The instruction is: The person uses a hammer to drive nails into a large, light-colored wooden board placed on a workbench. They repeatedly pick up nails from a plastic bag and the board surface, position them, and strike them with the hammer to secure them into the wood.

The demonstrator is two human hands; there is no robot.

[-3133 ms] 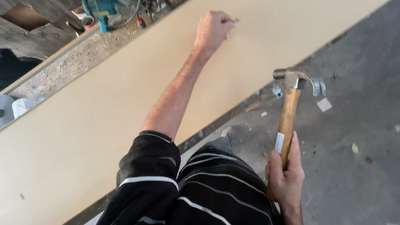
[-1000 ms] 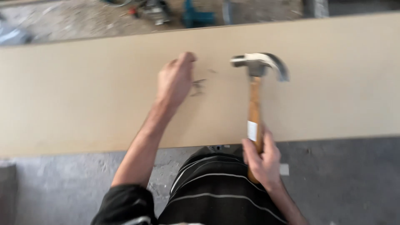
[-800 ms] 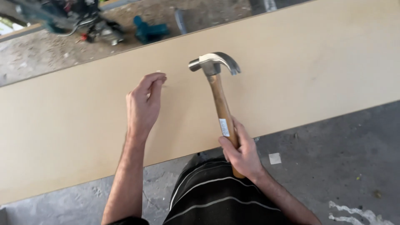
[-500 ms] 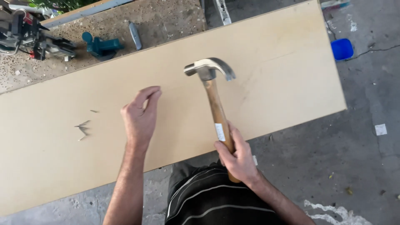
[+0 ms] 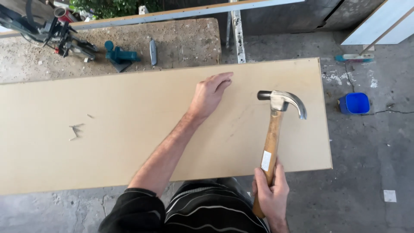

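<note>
A long pale fibreboard panel (image 5: 129, 142) lies flat across the concrete floor in front of me. My left hand (image 5: 210, 92) reaches over its far right part, fingers together and pointing toward the far edge; whether it pinches a nail I cannot tell. My right hand (image 5: 269, 196) grips the wooden handle of a claw hammer (image 5: 276, 125), whose steel head hovers over the panel to the right of my left hand. A few loose nails (image 5: 76, 129) lie on the panel at the left.
Beyond the panel, on a gritty slab, rest a teal power tool (image 5: 120, 56), a utility knife (image 5: 152, 45) and a mitre saw (image 5: 51, 30). A blue tub (image 5: 354, 103) stands on the floor at the right. White boards (image 5: 379, 21) lean at the top right.
My view and both hands have shifted right along the panel; the loose nails now lie far to the left. The hammer stays in my right hand, raised beside the left.
</note>
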